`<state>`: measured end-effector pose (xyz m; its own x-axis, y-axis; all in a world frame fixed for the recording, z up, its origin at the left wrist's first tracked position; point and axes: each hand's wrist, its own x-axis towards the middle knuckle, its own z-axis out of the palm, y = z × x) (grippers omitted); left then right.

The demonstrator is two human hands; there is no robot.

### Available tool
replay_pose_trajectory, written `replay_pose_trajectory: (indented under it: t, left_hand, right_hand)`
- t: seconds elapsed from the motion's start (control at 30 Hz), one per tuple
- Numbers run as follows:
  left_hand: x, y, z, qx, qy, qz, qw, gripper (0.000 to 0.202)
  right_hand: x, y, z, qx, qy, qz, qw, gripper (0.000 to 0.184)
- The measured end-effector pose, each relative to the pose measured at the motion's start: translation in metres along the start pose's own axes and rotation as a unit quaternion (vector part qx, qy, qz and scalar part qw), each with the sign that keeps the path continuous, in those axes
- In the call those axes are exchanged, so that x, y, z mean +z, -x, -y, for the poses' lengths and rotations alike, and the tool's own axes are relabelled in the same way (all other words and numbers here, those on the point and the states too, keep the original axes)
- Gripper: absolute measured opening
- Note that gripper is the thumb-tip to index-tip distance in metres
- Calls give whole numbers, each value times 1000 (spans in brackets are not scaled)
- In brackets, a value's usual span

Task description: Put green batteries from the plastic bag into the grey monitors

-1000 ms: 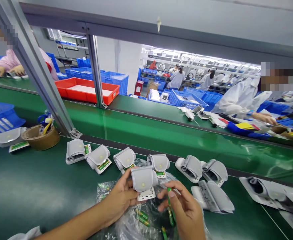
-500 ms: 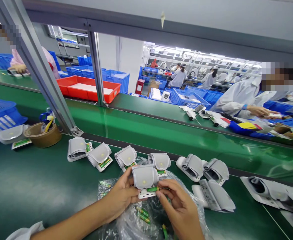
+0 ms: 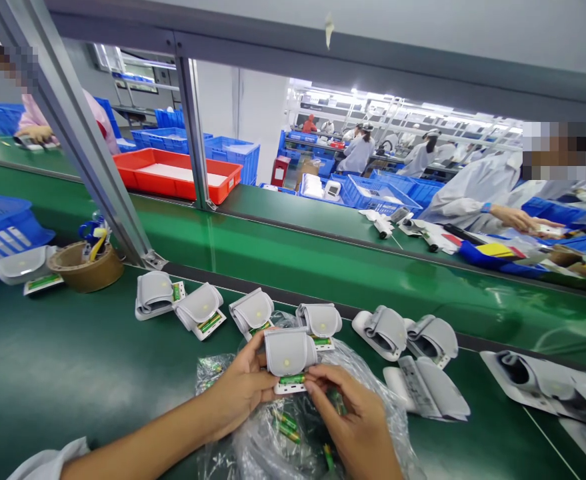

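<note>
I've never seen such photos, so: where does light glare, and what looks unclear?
In the head view, glare marks the green strip, and the plastic bag glints; in that head view, any print on the battery is too small to read, and workers far back look soft.

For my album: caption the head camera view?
Left hand holds a cuffed device; right hand is at its green battery.

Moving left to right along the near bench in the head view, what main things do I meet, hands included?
Blue basket → tape roll → first row cuff → left hand → held cuff → right hand → flatter cuff → right-edge cuffs.
</note>
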<state>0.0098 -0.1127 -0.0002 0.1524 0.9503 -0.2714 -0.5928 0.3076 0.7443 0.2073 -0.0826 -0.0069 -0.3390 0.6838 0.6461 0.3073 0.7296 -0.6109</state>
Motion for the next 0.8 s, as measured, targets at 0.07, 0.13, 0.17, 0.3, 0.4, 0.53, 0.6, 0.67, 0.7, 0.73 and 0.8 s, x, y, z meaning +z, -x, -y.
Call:
replay_pose_trajectory:
  t: [0.07,0.13,0.17,0.3,0.4,0.53,0.6,0.67,0.7,0.73,0.8]
  left_hand:
    - [0,0,0,0,8,-1,1000,87]
    - [0,1,-1,-2,20,-4,1000,87]
    - [0,2,-1,-4,26,-6,1000,87]
    - [2,3,-3,-9,19,-4,1000,84]
    - [3,3,-4,-8,7,-2,1000,83]
    - [1,6,-4,-2,23,-2,1000,81]
    - [-1,7,-3,-2,20,4,1000,82]
    - [-2,7,-2,-2,11,7,1000,82]
    - [-2,6,-2,-1,8,6,1000,82]
    - [-2,5,-2,-1,8,4,1000,82]
    - [-1,4,-2,-2,8,15,1000,84]
  right_hand:
    - [-1,0,1,-18,28,10,999,11]
    - [-2,1,1,-50,63,20,997,14]
    - [-2,2,0,-66,78,25,994,17]
    - [-3,6,-3,-95,107,62,988,24]
    - [-5,7,-6,-103,115,101,983,27]
    - [-6,5,-4,-126,102,119,980,26]
    - [-6,4,-3,-153,113,128,973,27]
    - [-6,3,-2,-184,140,133,964,31]
    - [-5,3,-2,-196,152,132,960,33]
    - [-5,3,-2,-205,154,124,958,35]
    - [-5,3,1,-208,126,88,966,31]
